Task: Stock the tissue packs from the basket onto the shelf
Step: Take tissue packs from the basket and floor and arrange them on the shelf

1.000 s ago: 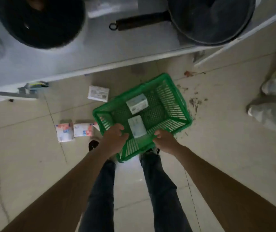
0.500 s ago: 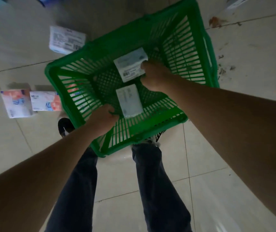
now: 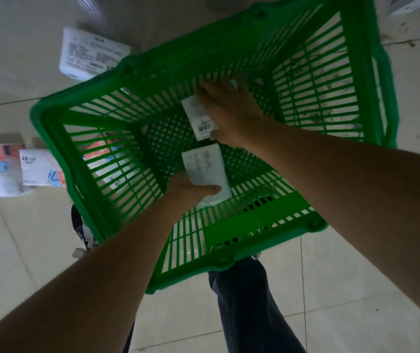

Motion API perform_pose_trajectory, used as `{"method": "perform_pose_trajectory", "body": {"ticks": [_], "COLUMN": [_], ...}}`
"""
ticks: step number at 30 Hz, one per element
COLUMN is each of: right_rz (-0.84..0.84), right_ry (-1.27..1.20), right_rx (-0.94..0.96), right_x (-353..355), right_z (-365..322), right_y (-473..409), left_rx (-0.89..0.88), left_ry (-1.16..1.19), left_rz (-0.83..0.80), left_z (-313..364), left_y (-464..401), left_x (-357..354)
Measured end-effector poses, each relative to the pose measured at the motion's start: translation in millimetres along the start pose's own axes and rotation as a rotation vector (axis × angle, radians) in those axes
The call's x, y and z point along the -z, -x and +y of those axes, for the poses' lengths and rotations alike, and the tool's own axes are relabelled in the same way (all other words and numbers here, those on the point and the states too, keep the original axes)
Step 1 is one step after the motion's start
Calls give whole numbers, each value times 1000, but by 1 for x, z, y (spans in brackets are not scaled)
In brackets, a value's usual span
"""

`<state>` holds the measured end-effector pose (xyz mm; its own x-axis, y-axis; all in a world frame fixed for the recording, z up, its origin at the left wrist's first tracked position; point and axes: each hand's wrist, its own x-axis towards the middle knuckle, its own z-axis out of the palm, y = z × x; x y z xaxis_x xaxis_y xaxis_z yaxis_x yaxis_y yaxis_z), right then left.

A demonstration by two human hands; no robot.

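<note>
Inside green basket (image 3: 371, 80), R hand (image 3: 231, 110) grips far tissue pack (image 3: 198, 118) w/ curled fingers, L hand (image 3: 188, 192) holds near pack (image 3: 203, 166).

The basket (image 3: 229, 253) stands on the floor (image 3: 13, 250) in front of the person's legs (image 3: 249, 309). Two tissue packs lie on its bottom: the far pack (image 3: 198, 118) under the right hand (image 3: 231, 110), the near pack (image 3: 203, 166) by the near wall, with the left hand (image 3: 191, 192) on its near end. Outside, one floor pack (image 3: 89, 54) lies beyond the basket's far-left corner, touching the rim. Two side packs (image 3: 13, 169) lie side by side left of the basket's left wall.
</note>
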<state>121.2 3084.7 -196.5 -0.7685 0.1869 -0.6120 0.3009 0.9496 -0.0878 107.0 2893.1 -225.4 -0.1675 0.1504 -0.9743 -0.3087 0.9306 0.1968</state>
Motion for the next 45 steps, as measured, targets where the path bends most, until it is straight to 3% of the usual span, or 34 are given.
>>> {"method": "perform_pose_trajectory", "body": {"ticks": [4, 11, 14, 17, 22, 27, 32, 36, 45], "right_rz": [14, -5, -33, -81, -199, -113, -33, 89, -8], "right_ry": [34, -10, -192, -377, -654, -1033, -1034, -1311, -1658], "right_rx": [-7, -67, -224, -387, -472, -599, -685, -848, -740], "right_x": [-6, -6, -8, -11, -35, -70, -82, -76, -5], "right_z": [1, 0, 8, 18, 38, 34, 10, 3, 23], "right_y": [-5, 9, 23, 32, 41, 46, 46, 46, 79], "left_rx": [-6, -118, -168, -84, -29, -118, -131, -133, -144], "left_ry": [62, 130, -10, 13, -76, -36, -61, 85, 203], "left_rz": [14, 201, 236, 88, 49, 148, 151, 167, 155], "left_z": [-8, -23, -18, -5, -6, -25, -26, -21, 15], "left_y": [-17, -16, -20, -22, -32, -37, -27, -10, 59], "left_x": [-3, -8, 7, 15, -2, -15, -11, 3, 63]}}
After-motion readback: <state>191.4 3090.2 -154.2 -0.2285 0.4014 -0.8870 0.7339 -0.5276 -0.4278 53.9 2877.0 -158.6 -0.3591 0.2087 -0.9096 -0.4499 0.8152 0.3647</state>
